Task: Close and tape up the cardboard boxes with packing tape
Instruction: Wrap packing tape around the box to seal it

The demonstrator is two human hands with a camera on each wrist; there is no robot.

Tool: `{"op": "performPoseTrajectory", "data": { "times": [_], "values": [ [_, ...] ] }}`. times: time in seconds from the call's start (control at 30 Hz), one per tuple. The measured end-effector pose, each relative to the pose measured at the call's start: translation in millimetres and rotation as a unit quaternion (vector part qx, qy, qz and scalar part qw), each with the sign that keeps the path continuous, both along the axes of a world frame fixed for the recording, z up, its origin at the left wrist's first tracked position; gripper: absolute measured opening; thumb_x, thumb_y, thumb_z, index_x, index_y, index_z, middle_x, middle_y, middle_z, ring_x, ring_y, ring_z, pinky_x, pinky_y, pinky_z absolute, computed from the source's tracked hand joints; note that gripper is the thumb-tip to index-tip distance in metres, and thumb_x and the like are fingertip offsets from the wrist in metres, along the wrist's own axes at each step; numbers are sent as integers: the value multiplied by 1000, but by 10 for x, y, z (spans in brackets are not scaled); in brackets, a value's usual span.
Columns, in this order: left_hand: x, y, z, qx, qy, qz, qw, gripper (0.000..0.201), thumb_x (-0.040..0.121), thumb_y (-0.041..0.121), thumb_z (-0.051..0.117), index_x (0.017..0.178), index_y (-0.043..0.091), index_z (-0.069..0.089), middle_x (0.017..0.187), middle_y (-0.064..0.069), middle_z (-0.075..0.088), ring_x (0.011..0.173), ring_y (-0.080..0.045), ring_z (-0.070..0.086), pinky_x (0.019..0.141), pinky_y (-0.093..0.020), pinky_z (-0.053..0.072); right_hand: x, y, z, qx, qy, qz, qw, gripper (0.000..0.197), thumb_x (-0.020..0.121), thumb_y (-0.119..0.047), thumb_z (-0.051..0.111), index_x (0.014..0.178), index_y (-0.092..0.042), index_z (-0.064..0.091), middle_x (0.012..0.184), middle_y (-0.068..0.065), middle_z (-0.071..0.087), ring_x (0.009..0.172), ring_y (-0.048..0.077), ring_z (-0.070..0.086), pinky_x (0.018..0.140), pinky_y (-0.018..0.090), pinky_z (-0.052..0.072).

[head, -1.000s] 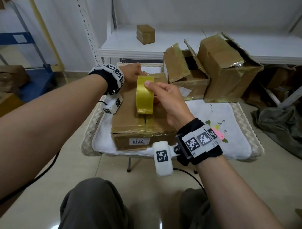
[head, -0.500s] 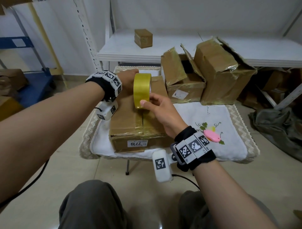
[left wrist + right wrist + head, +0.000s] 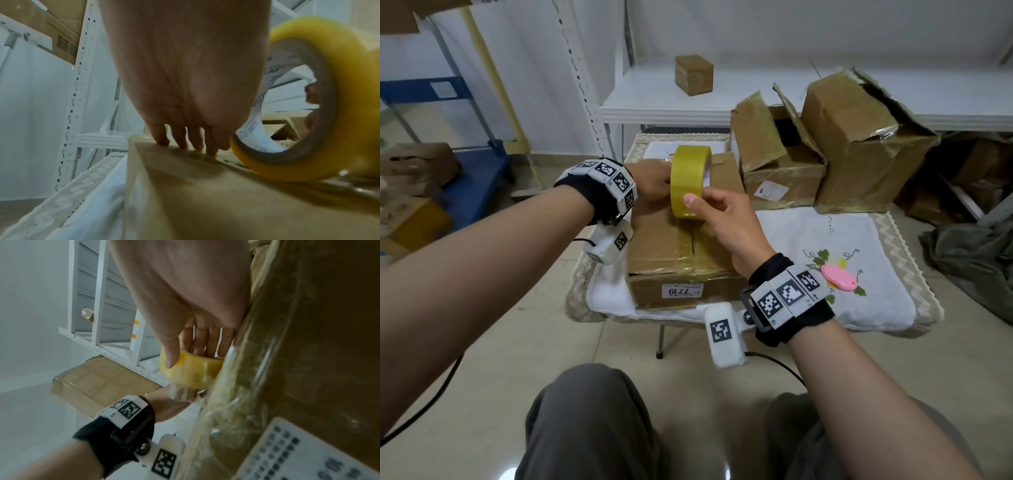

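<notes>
Closed brown corrugated-cardboard box [image 3: 681, 253]: matt board overlaid along the top seam with glossy, wrinkled clear film; a smooth white paper label [image 3: 681, 291] is stuck on the front face. Yellow translucent plastic packing-tape roll [image 3: 690, 181]: a glossy, smooth outer wrap is seen around a printed white paper-lined cardboard core [image 3: 265, 104]. White woven cloth [image 3: 859, 260] on the desk: soft, matt, embroidered, edged with beige zigzag trim. Two opened brown cardboard boxes [image 3: 859, 144]: creased board patched with shiny crinkled tape. Pink oval plastic object [image 3: 837, 277]: smooth, slightly glossy. White painted metal shelf [image 3: 756, 102]: smooth, satin. Beige floor tiles [image 3: 647, 346]: polished, reflective.
</notes>
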State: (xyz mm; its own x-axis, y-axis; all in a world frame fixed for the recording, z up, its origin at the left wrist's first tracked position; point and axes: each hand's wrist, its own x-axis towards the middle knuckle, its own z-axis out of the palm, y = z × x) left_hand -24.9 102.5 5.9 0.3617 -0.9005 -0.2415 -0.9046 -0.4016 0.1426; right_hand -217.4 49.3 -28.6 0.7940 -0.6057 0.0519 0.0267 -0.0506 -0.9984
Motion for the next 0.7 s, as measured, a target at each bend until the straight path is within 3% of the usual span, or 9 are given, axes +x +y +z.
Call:
{"op": "performPoseTrajectory", "data": {
  "times": [0.13,0.27,0.4,0.47,0.57,0.6,0.63,0.7],
  "values": [
    [-4,-43,10,2,13,17,1000,32,100,18,52,123,-3,60,131,-21,57,121,-38,53,100,-39,40,-90,33,75,0,-13,9,1000,23,96,-25,69,103,-4,78,99,12,78,84,6,66,78,16,50],
    [-67,-69,56,-12,-1,31,999,28,98,18,56,118,-2,61,126,-19,60,117,-35,55,94,-35,41,-180,65,152,-18,8,14,1000,30,95,-31,70,98,-2,77,91,13,74,79,6,57,75,21,45],
    [-115,-70,67,-6,-26,44,999,29,96,23,59,114,2,62,116,-16,63,107,-30,58,84,-29,39,-175,56,185,2,-3,-14,1000,42,94,-37,69,101,4,72,106,25,69,82,8,56,77,26,44],
    [-166,-92,85,-6,-22,59,998,25,96,18,58,110,-3,61,107,-15,60,102,-27,56,87,-31,40,-174,81,166,12,-2,-12,1000,41,94,-38,70,99,3,73,100,20,72,81,5,58,79,24,44],
    [-152,-118,28,30,-33,81,996,21,95,11,58,77,-1,56,106,-13,60,96,-25,54,98,-39,44,-178,104,137,36,4,-4,999,38,94,-38,70,98,0,74,90,1,72,73,-6,59,80,23,45],
    [-157,-107,29,44,-50,91,994,17,94,13,60,81,1,60,113,-14,63,98,-27,56,101,-41,45,-175,105,129,40,5,-2,999,38,94,-39,69,99,-2,74,94,3,74,77,-6,61,84,24,46],
    [-142,-89,3,35,-57,83,994,15,93,16,62,97,1,65,120,-15,63,105,-29,59,102,-42,45,-174,102,121,39,4,1,999,38,94,-40,69,99,-3,75,100,4,76,84,-4,62,89,25,47],
    [-123,-69,-14,29,-74,90,993,37,93,19,62,126,3,60,127,-12,61,117,-30,58,102,-39,46,-173,94,114,32,5,11,999,34,94,-38,70,100,-5,77,107,-1,77,94,-2,65,93,20,48]
  ]
}}
